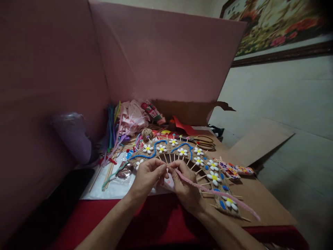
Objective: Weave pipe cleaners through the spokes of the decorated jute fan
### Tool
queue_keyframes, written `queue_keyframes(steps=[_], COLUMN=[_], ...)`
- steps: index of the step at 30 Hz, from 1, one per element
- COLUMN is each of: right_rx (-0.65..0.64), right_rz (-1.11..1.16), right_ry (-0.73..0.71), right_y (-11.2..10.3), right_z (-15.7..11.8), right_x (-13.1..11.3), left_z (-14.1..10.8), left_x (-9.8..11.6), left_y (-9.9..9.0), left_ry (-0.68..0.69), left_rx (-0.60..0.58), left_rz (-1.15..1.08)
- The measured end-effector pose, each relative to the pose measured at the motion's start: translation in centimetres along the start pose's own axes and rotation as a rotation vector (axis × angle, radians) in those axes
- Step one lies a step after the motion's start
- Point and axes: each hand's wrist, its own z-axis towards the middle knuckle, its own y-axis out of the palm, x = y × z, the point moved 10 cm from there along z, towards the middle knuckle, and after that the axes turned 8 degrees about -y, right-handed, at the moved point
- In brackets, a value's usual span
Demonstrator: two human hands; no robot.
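Note:
A long pink pipe cleaner [221, 188] runs from between my fingertips out to the lower right. My right hand [185, 184] pinches it near its left end. My left hand [148, 176] is closed too, thumb and forefinger pressed together against the right fingertips; the piece between them is too small to make out. Just beyond both hands lies an arched twine-wrapped piece [169, 151] with thin sticks, white flowers with yellow centres, blue wavy strips and blue dots. A green fuzzy strip [114, 176] extends from its left end.
Scissors [204, 142], a twine ball [147, 134], pink crumpled material [132, 116] and a glue-like bottle [153, 111] lie behind. Pipe cleaners [110, 128] stand at the left. A patterned bundle [234, 169] rests right on the brown cardboard [265, 201]. Pink panels [166, 59] rise behind.

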Motion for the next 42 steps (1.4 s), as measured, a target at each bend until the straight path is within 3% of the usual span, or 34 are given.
queue_keyframes(steps=[6,16,23,42], right_rx=[-0.001,0.017,0.002,-0.014], right_rz=[0.017,-0.02,0.036,0.134], right_ry=[-0.025,-0.04,0.065,0.106], right_y=[0.0,0.0,0.2,0.5], right_z=[0.0,-0.1,-0.3,-0.2], right_x=[0.0,-0.5,0.5,0.8], left_z=[-0.1,-0.4,-0.4,-0.3], left_x=[-0.3,0.4,-0.6,-0.4], left_y=[0.2,0.4,0.6,0.7], left_ry=[-0.051,0.01,-0.085,-0.073], left_rx=[-0.043,0.025,-0.056,-0.098], left_rz=[-0.014,0.018,-0.112,-0.129])
